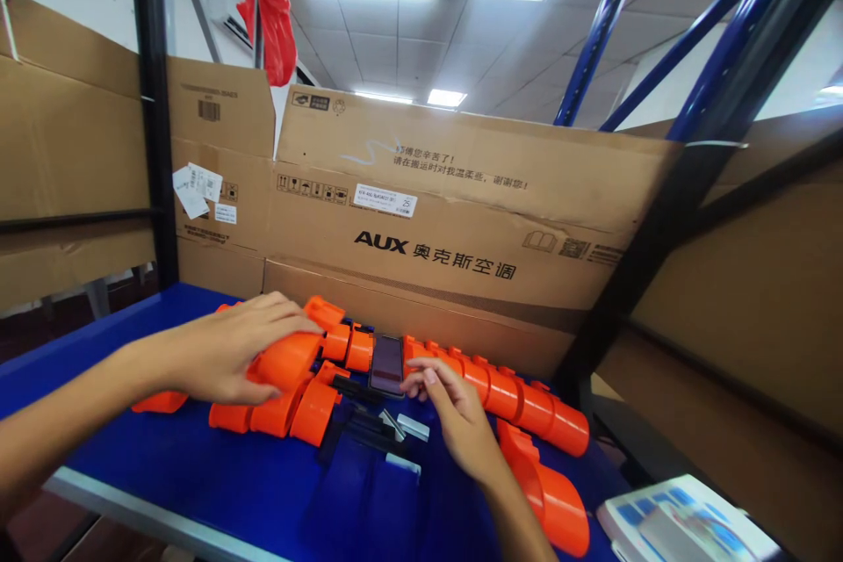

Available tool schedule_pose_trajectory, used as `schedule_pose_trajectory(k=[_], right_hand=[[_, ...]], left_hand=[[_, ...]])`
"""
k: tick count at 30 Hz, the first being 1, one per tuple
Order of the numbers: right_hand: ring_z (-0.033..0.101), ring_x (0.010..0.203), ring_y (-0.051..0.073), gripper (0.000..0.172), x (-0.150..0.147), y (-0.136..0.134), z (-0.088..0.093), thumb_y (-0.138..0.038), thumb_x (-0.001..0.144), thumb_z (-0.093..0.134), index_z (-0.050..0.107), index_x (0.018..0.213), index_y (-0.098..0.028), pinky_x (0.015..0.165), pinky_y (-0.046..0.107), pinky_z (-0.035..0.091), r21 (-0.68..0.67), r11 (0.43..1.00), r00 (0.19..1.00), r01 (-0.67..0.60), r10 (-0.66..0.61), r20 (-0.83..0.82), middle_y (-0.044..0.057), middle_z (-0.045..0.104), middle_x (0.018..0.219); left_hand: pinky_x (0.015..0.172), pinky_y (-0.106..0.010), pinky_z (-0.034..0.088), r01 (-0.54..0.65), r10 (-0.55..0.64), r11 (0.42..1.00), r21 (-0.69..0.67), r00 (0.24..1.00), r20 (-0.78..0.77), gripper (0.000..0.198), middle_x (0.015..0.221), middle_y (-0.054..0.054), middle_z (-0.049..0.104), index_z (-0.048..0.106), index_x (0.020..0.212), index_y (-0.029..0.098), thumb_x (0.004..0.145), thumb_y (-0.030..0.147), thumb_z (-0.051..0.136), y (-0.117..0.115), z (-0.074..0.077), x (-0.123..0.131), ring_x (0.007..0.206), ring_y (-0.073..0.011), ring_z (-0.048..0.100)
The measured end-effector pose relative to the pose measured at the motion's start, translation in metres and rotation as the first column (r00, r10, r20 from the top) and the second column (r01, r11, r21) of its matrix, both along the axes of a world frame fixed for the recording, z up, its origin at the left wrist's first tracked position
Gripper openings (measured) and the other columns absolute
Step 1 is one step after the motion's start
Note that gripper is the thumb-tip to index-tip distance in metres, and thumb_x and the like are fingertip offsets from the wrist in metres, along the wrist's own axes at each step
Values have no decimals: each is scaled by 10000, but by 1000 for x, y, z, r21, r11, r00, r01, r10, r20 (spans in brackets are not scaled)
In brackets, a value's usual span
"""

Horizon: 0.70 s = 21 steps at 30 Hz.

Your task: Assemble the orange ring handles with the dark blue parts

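Now left hand (227, 356) palm-down over orange parts (290, 364).
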State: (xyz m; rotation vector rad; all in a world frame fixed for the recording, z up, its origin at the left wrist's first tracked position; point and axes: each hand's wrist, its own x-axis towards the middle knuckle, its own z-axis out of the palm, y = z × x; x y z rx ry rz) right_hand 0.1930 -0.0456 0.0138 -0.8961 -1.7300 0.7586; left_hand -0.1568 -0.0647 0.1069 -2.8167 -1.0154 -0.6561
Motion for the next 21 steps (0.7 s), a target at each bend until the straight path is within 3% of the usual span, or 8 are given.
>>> schedule_pose_trajectory(k=[5,9,12,14,16,18,20,21], right_hand=[[619,725,182,534,-4,6,-3,-578,972,482,583,1339,-203,685,298,495,-20,998,997,55,-56,-60,28,686,792],[537,537,148,510,2,11,-5,-572,903,591,677,1210,-175,513,243,411,-113,984,977,139,-155,-148,-31,563,565],[508,493,135,467,7,15,-4,-557,859,630,716,1119,-179,475,232,384,-145,961,933,234,-264,-245,-21,602,590],[505,489,131,439,11,17,-2,-545,838,643,734,1065,-181,468,232,387,-140,943,896,302,-331,-295,-8,642,633],[502,483,126,416,12,18,0,-528,827,655,738,1035,-177,462,231,392,-129,924,860,360,-383,-339,-2,659,648],[508,489,122,398,13,18,1,-512,826,666,730,1023,-172,466,229,401,-118,910,829,397,-411,-379,2,670,664],[534,508,125,395,12,19,-1,-509,824,677,720,1025,-171,480,230,417,-116,908,821,402,-413,-394,12,689,702],[554,520,132,404,12,20,-3,-515,824,676,714,1038,-174,487,234,425,-121,913,827,389,-404,-390,16,699,720]], left_hand=[[1036,-492,426,316,-316,949,-9,949,-15,713,1375,-127,576,500,1424,266,753,304,741,2,-29,67,1184,-338,546],[1000,-515,458,411,-408,911,-13,908,97,716,1318,-137,603,520,1422,285,754,340,772,3,-47,106,1145,-353,566],[1078,-558,397,434,-388,894,-111,875,290,841,1459,-131,496,457,1479,340,726,456,814,8,-59,123,1275,-381,498],[1118,-574,351,443,-277,864,-238,815,509,919,1586,-119,340,391,1518,368,718,535,809,13,-71,135,1372,-401,415],[1132,-547,340,501,-56,773,-388,663,746,797,1621,-122,293,327,1553,344,861,558,659,19,-85,151,1401,-372,401],[1109,-493,378,612,239,601,-514,475,847,670,1547,-134,433,359,1540,298,944,550,536,24,-97,168,1363,-329,472],[999,-447,474,754,412,402,-520,358,838,620,1381,-136,605,471,1469,251,928,542,559,27,-104,185,1218,-316,599],[942,-418,504,800,466,338,-496,316,827,594,1291,-129,664,530,1419,229,914,539,575,28,-107,191,1137,-306,642]])
